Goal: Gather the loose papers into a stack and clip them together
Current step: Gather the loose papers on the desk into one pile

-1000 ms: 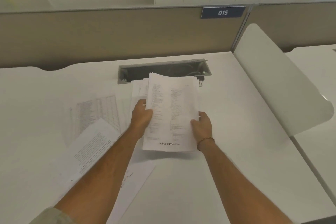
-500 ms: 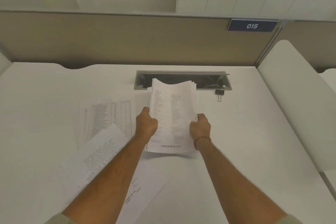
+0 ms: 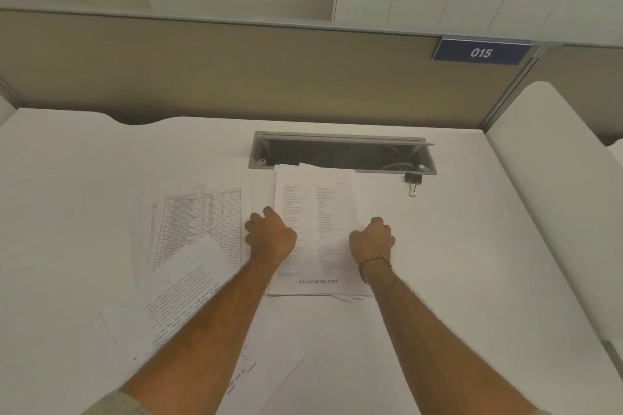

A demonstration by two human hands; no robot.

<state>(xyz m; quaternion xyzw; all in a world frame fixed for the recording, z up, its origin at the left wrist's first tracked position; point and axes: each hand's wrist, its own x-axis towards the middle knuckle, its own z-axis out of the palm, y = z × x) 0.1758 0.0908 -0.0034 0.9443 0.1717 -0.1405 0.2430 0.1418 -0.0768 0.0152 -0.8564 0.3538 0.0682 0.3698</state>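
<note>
A stack of printed papers (image 3: 317,229) lies flat on the white desk (image 3: 455,263), its far edge reaching the cable tray opening. My left hand (image 3: 269,236) is curled on the stack's left edge and my right hand (image 3: 372,239), with a bracelet at the wrist, on its right edge. A black binder clip (image 3: 413,180) lies on the desk to the right of the stack's far corner, apart from both hands. Loose sheets lie to the left: a table sheet (image 3: 199,222), a text sheet (image 3: 178,296) over it, and another sheet (image 3: 266,360) partly under my left forearm.
An open grey cable tray (image 3: 344,152) is sunk into the desk behind the stack. A beige partition (image 3: 236,77) with a "015" sign (image 3: 480,52) closes the back. A white curved divider (image 3: 556,178) borders the desk on the right.
The stack was held tilted up off the desk between both hands; it now lies flat on the desk with both hands still at its side edges.
</note>
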